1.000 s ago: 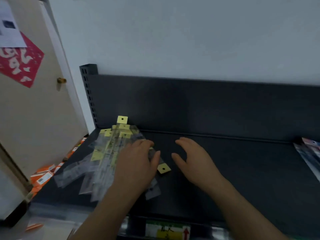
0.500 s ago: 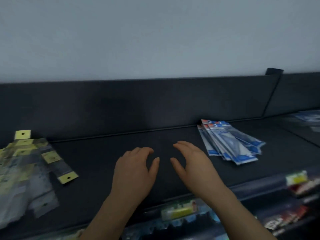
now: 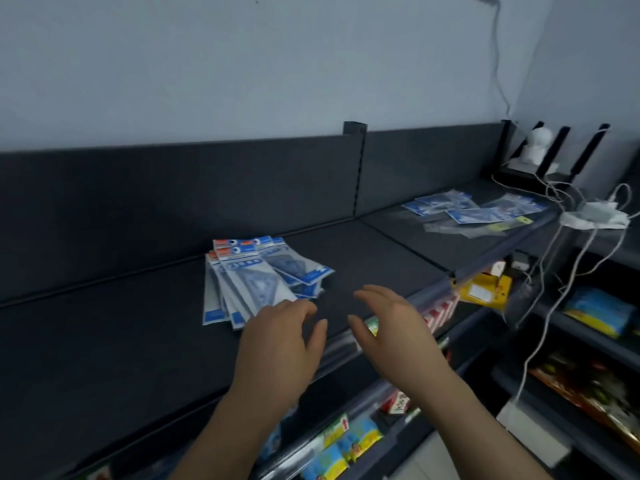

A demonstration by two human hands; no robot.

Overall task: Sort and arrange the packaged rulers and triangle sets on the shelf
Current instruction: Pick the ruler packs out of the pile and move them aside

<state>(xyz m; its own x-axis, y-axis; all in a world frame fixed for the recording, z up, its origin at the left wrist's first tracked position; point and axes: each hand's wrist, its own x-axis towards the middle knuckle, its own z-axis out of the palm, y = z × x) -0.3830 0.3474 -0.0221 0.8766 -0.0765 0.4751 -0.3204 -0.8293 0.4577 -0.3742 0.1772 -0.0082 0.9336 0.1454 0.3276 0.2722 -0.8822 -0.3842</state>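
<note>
A fanned stack of blue-and-white triangle set packages [image 3: 258,278] lies on the dark shelf [image 3: 104,341]. My left hand [image 3: 280,344] hovers just in front of the stack's near right corner, fingers loosely spread and empty. My right hand [image 3: 391,334] hangs beside it over the shelf's front edge, fingers relaxed, holding nothing. Further right, on the adjoining shelf section, more blue packages [image 3: 453,209] and a clear ruler package [image 3: 474,228] lie scattered.
An upright shelf post [image 3: 356,168] divides the two sections. White cables and a power adapter [image 3: 592,216] hang at the right. Lower shelves hold colourful goods, among them a yellow box [image 3: 485,289] and snack packs [image 3: 343,445].
The view has swung right: the yellow-tagged ruler pile has left the frame, and the blue triangle stack now lies close to my left hand. Both hands stay empty.
</note>
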